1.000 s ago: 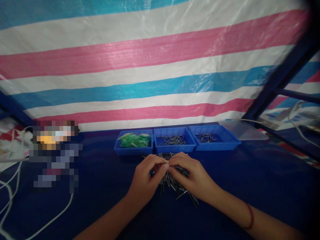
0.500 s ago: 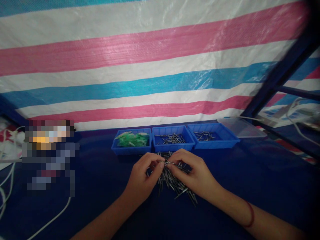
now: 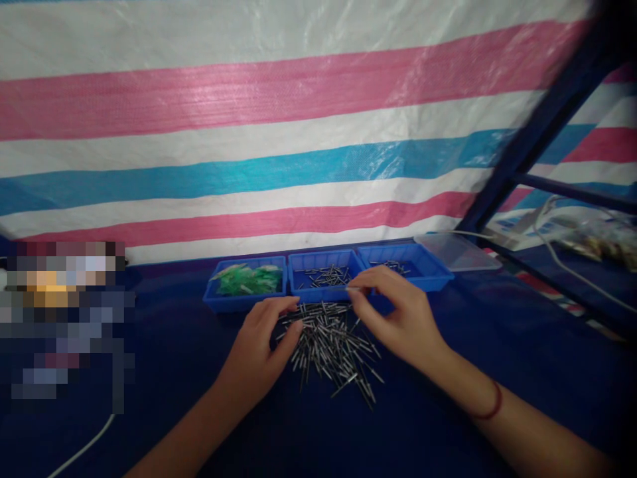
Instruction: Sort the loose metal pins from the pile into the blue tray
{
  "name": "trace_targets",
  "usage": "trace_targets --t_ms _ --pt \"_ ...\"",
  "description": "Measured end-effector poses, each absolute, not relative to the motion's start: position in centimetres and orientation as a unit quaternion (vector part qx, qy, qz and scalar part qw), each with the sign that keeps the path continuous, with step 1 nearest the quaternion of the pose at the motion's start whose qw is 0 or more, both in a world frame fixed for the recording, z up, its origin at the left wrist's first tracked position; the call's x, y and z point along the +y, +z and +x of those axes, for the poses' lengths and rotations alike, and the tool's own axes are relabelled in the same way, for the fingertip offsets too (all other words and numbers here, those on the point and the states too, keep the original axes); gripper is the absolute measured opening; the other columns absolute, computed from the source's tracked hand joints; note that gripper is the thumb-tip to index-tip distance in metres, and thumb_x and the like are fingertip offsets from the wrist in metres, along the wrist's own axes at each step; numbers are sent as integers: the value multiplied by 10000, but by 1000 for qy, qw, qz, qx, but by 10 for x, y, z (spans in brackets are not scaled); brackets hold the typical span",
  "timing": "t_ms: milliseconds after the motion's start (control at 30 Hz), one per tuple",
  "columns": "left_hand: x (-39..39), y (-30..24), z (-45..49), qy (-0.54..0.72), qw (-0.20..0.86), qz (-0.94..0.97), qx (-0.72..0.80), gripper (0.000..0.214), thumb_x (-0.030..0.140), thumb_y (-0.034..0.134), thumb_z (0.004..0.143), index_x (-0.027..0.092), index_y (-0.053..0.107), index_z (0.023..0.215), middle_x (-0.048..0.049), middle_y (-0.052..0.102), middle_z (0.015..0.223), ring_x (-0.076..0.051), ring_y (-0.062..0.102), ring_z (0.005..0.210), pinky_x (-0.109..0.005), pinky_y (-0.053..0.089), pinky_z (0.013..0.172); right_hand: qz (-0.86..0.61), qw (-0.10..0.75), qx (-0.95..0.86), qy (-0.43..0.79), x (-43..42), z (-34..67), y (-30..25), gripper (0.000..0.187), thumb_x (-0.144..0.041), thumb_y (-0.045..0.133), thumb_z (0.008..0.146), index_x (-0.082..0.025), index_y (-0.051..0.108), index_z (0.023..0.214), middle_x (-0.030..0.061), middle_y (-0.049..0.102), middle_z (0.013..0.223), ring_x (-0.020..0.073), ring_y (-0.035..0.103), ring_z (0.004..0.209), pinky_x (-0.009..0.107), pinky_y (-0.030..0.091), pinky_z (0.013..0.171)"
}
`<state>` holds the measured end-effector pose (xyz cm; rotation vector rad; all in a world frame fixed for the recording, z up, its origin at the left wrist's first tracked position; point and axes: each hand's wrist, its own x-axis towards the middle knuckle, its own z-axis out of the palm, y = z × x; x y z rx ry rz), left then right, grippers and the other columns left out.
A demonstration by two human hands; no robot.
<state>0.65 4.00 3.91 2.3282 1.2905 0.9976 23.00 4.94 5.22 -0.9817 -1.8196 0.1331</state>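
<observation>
A heap of thin metal pins (image 3: 331, 338), part bright and part dark like blind rivets, lies loose on the dark blue table (image 3: 298, 438). At the heap's left edge is my left hand (image 3: 263, 338), thumb and forefinger apart with nothing between them. My right hand (image 3: 398, 315) is raised over the heap's right side, near the front of the bins. Its thumb and forefinger pinch a slim metal pin (image 3: 352, 289), of which only a short pale end shows. Behind the heap, the middle blue bin (image 3: 323, 292) contains similar pins, and my right hand partly covers the right blue bin (image 3: 438, 280), where more pins lie.
The left blue bin (image 3: 243, 307) holds green plastic pieces (image 3: 249, 280). A clear plastic lid (image 3: 462, 253) lies beyond the right bin. Striped sheeting (image 3: 249, 153) hangs behind the table, and a dark frame post (image 3: 527, 139) stands at right. A white cable (image 3: 82, 448) runs at left.
My hands have parted: the right moved up and right towards the bins with a pin, the left drew back left and opened. More of the heap now shows. The whole view shifted slightly.
</observation>
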Motion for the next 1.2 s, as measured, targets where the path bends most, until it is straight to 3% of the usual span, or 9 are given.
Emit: trace_targets --t_ms 200,300,400,667,867,1033,1200 --pt "53 41 -10 203 58 879 427 235 184 456 904 199 619 1071 -63 643 1033 -214 580 946 -372 443 868 -566 446 -685 -108 85 289 55 104 -230 536 807 -181 619 768 46 629 734 181 573 677 304 433 655" --pt "55 37 -12 169 43 887 427 246 171 474 892 200 636 1074 -66 640 1027 -209 580 915 -352 455 842 -633 345 -681 -129 94 303 45 153 -285 543 797 -172 640 761 59 649 726 201 587 649 307 410 601" --pt "55 35 -12 139 39 894 424 234 196 495 895 229 657 1062 -56 639 1015 -203 584 897 -337 464 816 -657 308 -677 -123 95 301 40 200 -324 535 810 -169 659 787 65 665 722 207 603 629 303 398 571" --pt "57 25 -9 164 60 875 452 251 281 484 916 212 634 1105 -67 627 1014 -204 592 909 -335 469 833 -550 358 -750 -86 72 261 42 169 -273 521 853 -176 646 794 62 663 738 211 602 715 335 434 694" --pt "58 21 -6 187 55 879 435 179 260 497 910 220 668 944 -44 627 963 -179 574 864 -302 447 802 -412 300 -861 12 52 223 27 132 -221 528 853 -177 652 861 65 637 771 207 556 777 361 431 735" --pt "51 28 -3 194 12 883 426 159 257 496 914 229 650 944 -38 659 985 -201 548 919 -330 388 785 -391 284 -875 41 42 204 14 151 -228 536 866 -169 641 956 81 629 841 217 525 811 372 424 734" --pt "41 32 5 272 86 864 416 126 244 521 899 217 632 949 -26 671 944 -189 576 914 -330 388 843 -372 308 -871 90 40 201 15 149 -179 500 886 -182 649 877 66 629 835 195 516 794 352 414 715"
